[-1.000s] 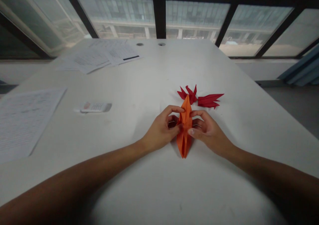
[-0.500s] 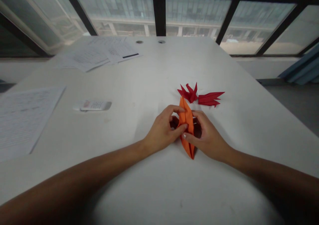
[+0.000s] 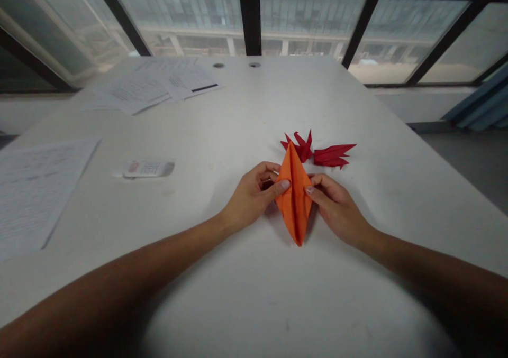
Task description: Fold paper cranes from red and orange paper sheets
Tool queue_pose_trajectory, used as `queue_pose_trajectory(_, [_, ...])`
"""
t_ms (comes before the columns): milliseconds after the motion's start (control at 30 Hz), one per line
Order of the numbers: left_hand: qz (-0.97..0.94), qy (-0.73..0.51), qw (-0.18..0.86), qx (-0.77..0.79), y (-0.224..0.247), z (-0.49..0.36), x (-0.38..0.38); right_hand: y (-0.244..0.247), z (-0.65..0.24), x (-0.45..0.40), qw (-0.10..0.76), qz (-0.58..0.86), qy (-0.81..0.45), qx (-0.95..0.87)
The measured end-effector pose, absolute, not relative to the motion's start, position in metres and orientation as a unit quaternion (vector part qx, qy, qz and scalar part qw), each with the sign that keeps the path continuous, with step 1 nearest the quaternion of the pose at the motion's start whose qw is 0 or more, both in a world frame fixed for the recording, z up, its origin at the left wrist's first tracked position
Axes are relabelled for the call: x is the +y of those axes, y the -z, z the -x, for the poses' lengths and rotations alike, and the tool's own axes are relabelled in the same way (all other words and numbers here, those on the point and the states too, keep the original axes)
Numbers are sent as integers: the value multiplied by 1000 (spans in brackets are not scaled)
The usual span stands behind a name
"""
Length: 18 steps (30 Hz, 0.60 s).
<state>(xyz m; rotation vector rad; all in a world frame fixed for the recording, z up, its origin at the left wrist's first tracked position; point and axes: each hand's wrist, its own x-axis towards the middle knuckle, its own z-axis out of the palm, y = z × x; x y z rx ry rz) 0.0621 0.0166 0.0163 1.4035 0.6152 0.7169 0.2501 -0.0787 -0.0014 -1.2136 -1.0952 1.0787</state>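
Note:
An orange folded paper (image 3: 295,199), diamond-shaped with a crease down its middle, is held above the white table. My left hand (image 3: 257,191) pinches its left edge, thumb on top and the other fingers partly hidden behind. At the right edge, my right hand (image 3: 335,204) grips it between thumb and fingers. Just beyond the orange paper lie two red folded paper pieces: a spiky one (image 3: 305,149), partly covered by the orange tip, and a longer pointed one (image 3: 332,156) to its right.
Printed sheets lie at the back left (image 3: 138,91) and at the left edge (image 3: 35,194) of the white table (image 3: 222,136). A small white packet (image 3: 146,168) rests left of my hands. Windows stand behind the table.
The orange paper has turned to face me and looks wider and flatter. My hands have moved apart from its middle to its two side edges.

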Motion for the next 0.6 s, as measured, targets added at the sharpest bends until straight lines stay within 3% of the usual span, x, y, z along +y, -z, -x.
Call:
queue_pose_trajectory(333, [-645,-284,678,209,-22,-59,16,-6,-250,-79,530,537,-459,-469])
queue_pose_trajectory(600, [-638,-273,681,233,-21,-59,17,0,-252,-81,557,534,-456,-443])
